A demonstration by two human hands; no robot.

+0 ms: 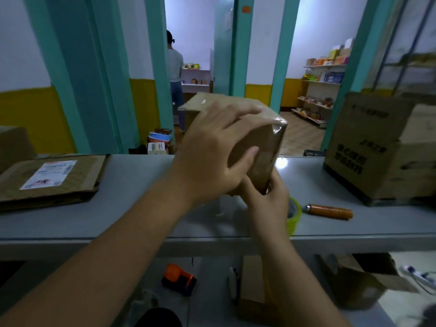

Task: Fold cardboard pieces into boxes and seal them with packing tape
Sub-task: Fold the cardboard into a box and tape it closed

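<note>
Left hand [212,149] lies flat, fingers spread, pressing the taped box [269,145]; right hand [266,194] pinches its lower corner above the table [118,185].

Single head view.
I am watching it facing forward and slightly down, close over the left hand [212,149] and long grey counter [132,180], toward the teal-framed doorway [157,67].
</note>
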